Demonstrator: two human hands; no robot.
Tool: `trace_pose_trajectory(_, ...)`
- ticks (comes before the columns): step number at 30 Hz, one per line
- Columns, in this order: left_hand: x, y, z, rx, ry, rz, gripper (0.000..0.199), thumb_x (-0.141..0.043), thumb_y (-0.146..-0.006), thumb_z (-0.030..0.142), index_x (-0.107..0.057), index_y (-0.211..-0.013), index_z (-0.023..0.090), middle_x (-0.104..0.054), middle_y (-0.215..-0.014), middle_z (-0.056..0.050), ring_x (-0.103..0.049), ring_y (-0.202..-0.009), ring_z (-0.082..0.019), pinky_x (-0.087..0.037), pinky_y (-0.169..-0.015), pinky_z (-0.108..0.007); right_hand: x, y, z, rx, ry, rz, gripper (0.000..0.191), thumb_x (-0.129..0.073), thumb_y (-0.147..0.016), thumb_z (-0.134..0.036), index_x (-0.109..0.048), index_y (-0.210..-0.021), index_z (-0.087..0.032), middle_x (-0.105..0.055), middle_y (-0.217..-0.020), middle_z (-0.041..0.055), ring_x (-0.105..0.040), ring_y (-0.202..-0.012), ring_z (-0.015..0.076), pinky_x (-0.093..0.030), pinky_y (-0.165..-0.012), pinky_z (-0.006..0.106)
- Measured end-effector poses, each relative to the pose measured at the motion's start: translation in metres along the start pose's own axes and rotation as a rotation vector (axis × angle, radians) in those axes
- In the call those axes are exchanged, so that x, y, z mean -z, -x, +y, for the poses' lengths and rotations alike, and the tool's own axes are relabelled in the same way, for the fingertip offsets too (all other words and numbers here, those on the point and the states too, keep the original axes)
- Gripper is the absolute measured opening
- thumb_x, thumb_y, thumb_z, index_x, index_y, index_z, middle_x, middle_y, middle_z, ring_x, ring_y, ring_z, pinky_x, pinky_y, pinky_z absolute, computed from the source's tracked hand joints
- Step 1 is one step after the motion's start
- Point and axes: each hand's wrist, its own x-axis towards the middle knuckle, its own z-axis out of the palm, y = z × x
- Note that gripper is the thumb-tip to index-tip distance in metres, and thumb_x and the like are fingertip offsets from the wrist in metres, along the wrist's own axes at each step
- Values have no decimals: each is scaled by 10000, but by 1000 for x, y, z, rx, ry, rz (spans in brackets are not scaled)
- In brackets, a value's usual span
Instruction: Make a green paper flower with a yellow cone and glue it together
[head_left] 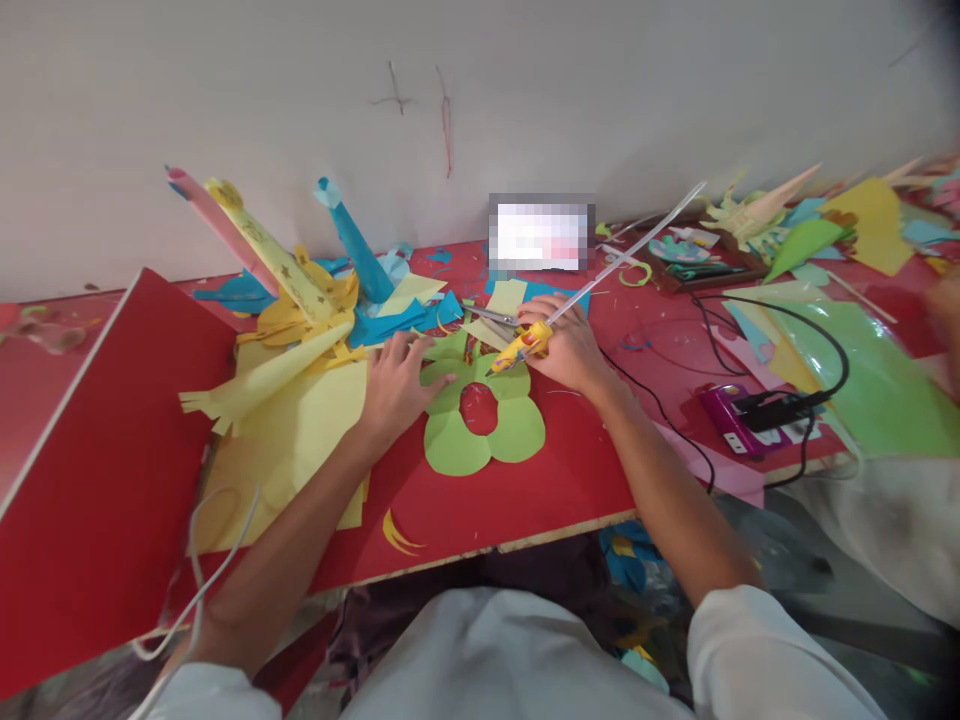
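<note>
1. Grips one yellow, patterned plastic glue gun (521, 347) in the right hand (566, 345), fingers closed around it; feeds from one long, clear glue stick (630, 255).
2. Opens the left hand (397, 385) fairly wide, thumb on the upper left of one light-green, flower-shaped paper cutout (517, 430).
3. Lies, that cutout, flat between and below both hands on the red tabletop (570, 490), with the nozzle close over its upper right part.
4. Looks fully cut: shows one centre opening and two full lobes nearest the body; cannot count the upper lobes, partly covered. Shows no second layer fixed on; cannot tell whether any glue is down.
5. Beyond the left hand, leans three rolled paper cones: one pink (225, 230), one yellow with stars (270, 260), one blue (360, 245). Lays one pale-yellow cone (277, 378) lower, left of that hand.
6. Just beyond the right hand, rests one pair of metal scissors (491, 315).
</note>
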Motion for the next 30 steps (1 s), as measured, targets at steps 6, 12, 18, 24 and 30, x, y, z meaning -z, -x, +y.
trace_pose_trajectory(6, 3, 5, 3, 68, -67, -168, 452, -783, -899, 605, -657, -1091, 216, -728, -1126, -132, -661, -1139, -376, -472, -988, -525, 0, 2, -1, -87, -46, 71, 386, -747, -852, -176, -691, -1214, -297, -714, -1405, 95, -608, -1379, 396, -440, -1227, 659)
trace_pose_trajectory(12, 0, 2, 2, 82, 71, -235, 535, -829, -887, 457, -655, -1339, 229, -731, -1177, -99, -700, -1092, -305, -520, -949, -441, -6, 4, -9, -83, -74, 134, 430, -743, -821, -146, -680, -1224, -283, -721, -1382, 102, -655, -1312, 374, -490, -1191, 597)
trace_pose_trajectory(18, 9, 0, 7, 169, -44, -275, 550, -819, -889, 508, -669, -1336, 225, -698, -1334, -134, -603, -1334, -377, -450, -1117, -512, -13, 5, -13, -19, -81, 170, 466, -728, -784, -112, -674, -1220, -268, -736, -1348, 99, -670, -1291, 358, -499, -1175, 579)
trace_pose_trajectory(24, 7, 0, 9, 46, -52, -224, 292, -646, -1013, 292, -758, -1279, 248, -758, -1253, -113, -638, -1222, -329, -455, -1023, -476, -19, 6, -18, -39, -118, 150, 474, -718, -779, -107, -669, -1219, -276, -723, -1375, 91, -660, -1318, 359, -513, -1166, 569)
trace_pose_trajectory(30, 8, 4, 10, -54, -91, 31, 240, -596, -1048, 271, -826, -1114, 268, -684, -1483, -84, -544, -1391, -353, -424, -1129, -554, -22, 7, -22, -52, -128, 123, 429, -713, -792, -112, -684, -1189, -271, -709, -1418, 90, -652, -1329, 357, -513, -1169, 561)
